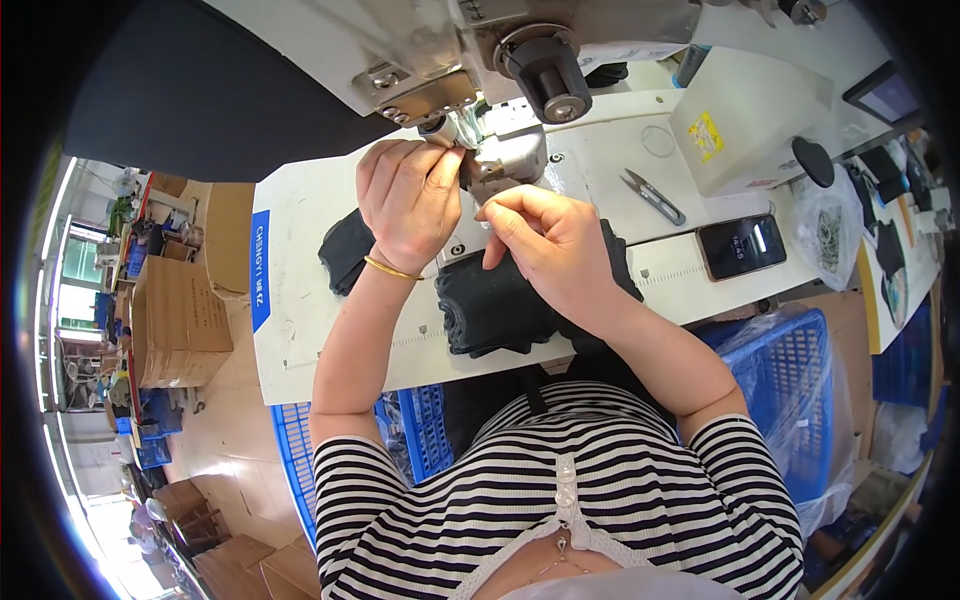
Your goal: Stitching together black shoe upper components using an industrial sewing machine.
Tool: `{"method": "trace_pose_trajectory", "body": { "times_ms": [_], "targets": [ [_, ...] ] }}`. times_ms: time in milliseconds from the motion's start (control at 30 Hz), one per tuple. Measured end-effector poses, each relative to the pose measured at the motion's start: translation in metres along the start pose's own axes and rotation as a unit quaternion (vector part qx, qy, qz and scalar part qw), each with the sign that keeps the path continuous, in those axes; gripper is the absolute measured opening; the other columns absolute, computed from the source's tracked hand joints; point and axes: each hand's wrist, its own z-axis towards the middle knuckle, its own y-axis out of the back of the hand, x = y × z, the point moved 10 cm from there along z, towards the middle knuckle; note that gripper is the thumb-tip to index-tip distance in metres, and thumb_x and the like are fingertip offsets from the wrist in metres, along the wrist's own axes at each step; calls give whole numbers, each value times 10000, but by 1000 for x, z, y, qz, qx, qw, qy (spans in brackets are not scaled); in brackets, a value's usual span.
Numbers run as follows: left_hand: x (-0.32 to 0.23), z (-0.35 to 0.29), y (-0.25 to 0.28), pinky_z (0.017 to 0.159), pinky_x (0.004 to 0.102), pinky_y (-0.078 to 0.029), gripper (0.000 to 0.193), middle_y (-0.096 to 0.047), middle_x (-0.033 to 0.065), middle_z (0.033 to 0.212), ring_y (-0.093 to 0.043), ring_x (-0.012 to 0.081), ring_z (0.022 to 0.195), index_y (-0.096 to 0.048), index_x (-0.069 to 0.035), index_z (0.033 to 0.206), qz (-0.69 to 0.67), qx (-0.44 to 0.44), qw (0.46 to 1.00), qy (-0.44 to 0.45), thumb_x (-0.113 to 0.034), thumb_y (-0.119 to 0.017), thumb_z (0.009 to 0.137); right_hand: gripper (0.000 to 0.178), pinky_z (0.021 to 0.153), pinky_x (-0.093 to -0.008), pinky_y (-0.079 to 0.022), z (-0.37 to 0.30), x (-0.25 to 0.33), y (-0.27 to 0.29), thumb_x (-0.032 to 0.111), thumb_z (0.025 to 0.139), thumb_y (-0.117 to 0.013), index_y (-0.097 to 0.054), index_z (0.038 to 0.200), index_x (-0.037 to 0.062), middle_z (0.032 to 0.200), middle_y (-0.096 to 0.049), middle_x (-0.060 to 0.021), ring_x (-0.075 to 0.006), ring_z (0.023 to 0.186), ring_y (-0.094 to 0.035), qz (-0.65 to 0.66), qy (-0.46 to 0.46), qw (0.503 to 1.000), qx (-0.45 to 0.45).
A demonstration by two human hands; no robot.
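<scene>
My left hand (408, 200), a gold bangle on its wrist, is raised to the needle area of a sewing machine (430, 95). Its thumb and fingers pinch together right beside the metal presser parts; whatever lies between them is too small to make out. Lower and to the right, my right hand (553, 245) holds thumb and forefinger together in front of the machine's rounded metal bed (512, 158). I cannot see what its fingertips hold, if anything. Beneath my hands lies a stack of black fabric pieces (490, 312), partly covered by the right hand. Another black fabric piece (345, 252) rests left of my left wrist.
Thread snips (655, 198) and a phone (742, 247) lie on the white table (300, 340) at right. Behind them stands a whitish box (740, 120), with a plastic bag (832, 235) beside it. Blue baskets (815, 390) flank my lap; cardboard boxes (180, 320) stand at left.
</scene>
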Motion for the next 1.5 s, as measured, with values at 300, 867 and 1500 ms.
{"method": "trace_pose_trajectory", "body": {
  "times_ms": [300, 867, 1500],
  "targets": [
    [1, -1, 0, 784, 369, -502, 239, -641, 43, 858, -632, 212, 784, -706, -35, 871, 4, -1, 1000, 6, -8, -740, 636, 194, 496, -214, -370, -1, -5, -2, 157, 959, -576, -690, 916, 7, 641, -668, -24, -24, 536, -496, -2, -4, 1000, 6],
    [62, -52, -16, 860, 396, -457, 452, -620, 99, 1004, -579, 310, 957, -672, -23, 1040, -38, 144, 960, 239, 102, -620, 609, 599, 946, -442, -405, -74, -54, 87, 287, 778, -786, -571, 1231, -41, 1170, -539, -164, -348, 1102, -517, -490, 50, 866, -89],
    [-31, -103, -18, 851, 381, -483, 271, -627, 131, 1040, -598, 320, 978, -674, -4, 1045, -195, 325, 859, 345, -147, -740, 825, 465, 751, -396, -420, -82, -47, 81, 297, 805, -766, -636, 1132, -7, 934, -588, -98, -281, 858, -576, -544, 63, 829, -112]
  ]
}}
